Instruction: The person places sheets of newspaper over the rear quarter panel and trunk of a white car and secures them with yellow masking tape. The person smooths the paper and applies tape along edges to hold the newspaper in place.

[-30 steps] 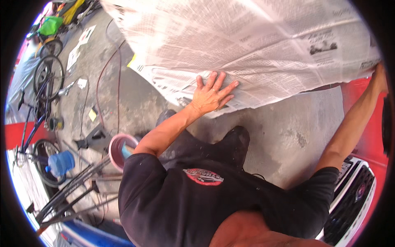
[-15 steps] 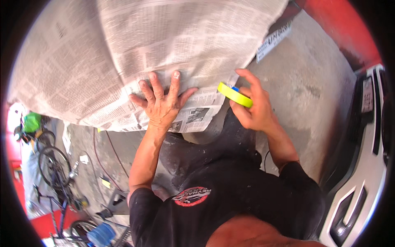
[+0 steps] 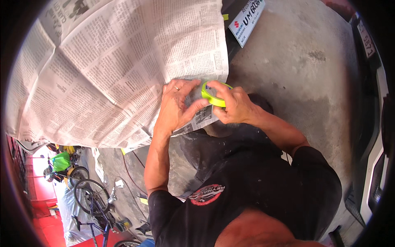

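Head view: a yellow-green tape roll (image 3: 214, 100) is held over the near right corner of a newspaper covering (image 3: 123, 61). The roll is clamped between the thumb and fingers of the right hand (image 3: 236, 105). The left hand (image 3: 175, 103) is laid on the covering, just beside the roll, with thumb and index finger spread apart; whether a tape end is pinned beneath the fingertips cannot be told. At the covering's right edge a small yellow tab (image 3: 225, 17) is seen, with a white licence plate (image 3: 247, 21) just beside it. Concrete floor (image 3: 292, 86) is exposed right of the covering, and a bicycle (image 3: 100, 209) is seen nearward of its left part.
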Motion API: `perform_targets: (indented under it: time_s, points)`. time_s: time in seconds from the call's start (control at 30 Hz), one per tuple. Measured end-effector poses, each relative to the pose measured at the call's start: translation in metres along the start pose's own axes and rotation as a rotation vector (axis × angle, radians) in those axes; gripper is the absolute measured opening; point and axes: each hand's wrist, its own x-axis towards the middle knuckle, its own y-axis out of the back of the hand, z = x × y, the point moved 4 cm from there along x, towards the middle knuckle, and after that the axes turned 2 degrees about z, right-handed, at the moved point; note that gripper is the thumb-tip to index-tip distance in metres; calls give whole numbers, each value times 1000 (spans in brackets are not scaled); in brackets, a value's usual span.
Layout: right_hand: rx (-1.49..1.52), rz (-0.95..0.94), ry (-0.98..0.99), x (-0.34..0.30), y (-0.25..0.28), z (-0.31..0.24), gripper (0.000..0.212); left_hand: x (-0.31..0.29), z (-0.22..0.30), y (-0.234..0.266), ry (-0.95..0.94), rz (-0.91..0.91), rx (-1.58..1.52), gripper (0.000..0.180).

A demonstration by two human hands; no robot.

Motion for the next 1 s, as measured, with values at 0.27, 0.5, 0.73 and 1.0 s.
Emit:
perform_targets:
  time_s: [0.27,0.5,0.73,1.0]
  points:
    - [77,82,-93,-17,-34,-3,60,-5,-8,-5,-16,-47,57,20]
    - [382,-99,-293,-16,-10,1,48,-2,-11,-17,-137,-34,250,15]
    - [-118,-175,-277,-24,8,92,35,-16,-29,-43,-186,123,509,16]
    - [-195,-40,-297,-20,-10,133,31,-12,-30,-61,-196,268,660,15]
